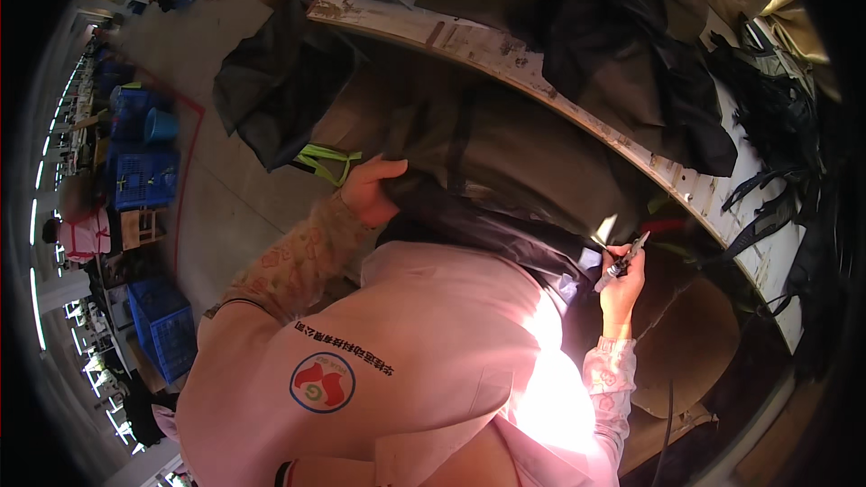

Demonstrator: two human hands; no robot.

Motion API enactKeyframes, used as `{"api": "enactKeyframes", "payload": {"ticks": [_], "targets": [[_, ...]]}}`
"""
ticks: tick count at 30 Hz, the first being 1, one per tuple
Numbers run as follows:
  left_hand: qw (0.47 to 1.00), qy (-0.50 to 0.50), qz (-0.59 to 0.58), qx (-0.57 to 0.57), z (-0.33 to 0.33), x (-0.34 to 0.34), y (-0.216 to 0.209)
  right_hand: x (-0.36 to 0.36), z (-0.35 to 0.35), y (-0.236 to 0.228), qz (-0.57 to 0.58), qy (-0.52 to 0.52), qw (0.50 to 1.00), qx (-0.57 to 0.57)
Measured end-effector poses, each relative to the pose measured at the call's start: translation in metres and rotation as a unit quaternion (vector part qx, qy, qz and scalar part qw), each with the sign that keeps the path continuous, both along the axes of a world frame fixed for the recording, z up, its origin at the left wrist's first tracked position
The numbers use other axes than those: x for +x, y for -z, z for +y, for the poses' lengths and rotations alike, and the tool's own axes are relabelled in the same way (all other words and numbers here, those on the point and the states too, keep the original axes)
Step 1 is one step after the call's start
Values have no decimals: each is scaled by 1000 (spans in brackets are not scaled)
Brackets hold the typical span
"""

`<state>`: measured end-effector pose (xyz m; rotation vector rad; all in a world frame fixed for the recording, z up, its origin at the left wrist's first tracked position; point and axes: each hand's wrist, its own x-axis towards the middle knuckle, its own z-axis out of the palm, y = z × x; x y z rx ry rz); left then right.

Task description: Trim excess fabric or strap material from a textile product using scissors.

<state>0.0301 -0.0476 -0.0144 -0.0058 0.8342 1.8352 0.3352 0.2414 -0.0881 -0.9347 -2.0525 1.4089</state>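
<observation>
A large dark olive-brown fabric piece [532, 149] with seams and a black edge band lies across my lap and hangs from the table edge. My left hand [372, 191] is closed on its left side, thumb on top and the other fingers hidden beneath. Bright green straps [327, 162] stick out beside that hand. At the fabric's right end, my right hand [621, 293] is closed around small metal thread snips [622, 263], which point up and away. Next to the snips, a small white label [590, 259] shows on the fabric.
A worn white table edge [487, 45] curves across the far side, with dark cloth [622, 63] heaped on it. Black straps [776, 144] pile up at the right. Blue crates [162, 325] stand on the floor at left, and another person [86, 233] is farther off.
</observation>
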Motion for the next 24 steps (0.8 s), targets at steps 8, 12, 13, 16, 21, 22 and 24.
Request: {"api": "enactKeyframes", "payload": {"ticks": [8, 12, 13, 16, 21, 22, 24], "targets": [[981, -26, -164, 99, -10, -3, 23, -1, -7, -8, -1, 19, 999, -30], [985, -6, -138, 99, -2, -3, 10, 1, -6, -8, 6, 21, 999, -27], [988, -5, -123, 92, -1, -3, 10, 4, -5, -6, 5, 23, 999, -26], [982, 2, -157, 105, 1, -2, 16, 14, -3, -6, -4, 28, 1000, 1], [993, -63, -94, 31, -21, -19, 24, 1, -9, -11, 48, 9, 994, -98], [994, -60, -80, 46, -29, -27, 34, 0, -10, -14, 48, 7, 994, -99], [994, -76, -75, 4, -32, -34, 36, -2, -11, -19, 51, 5, 993, -106]]}}
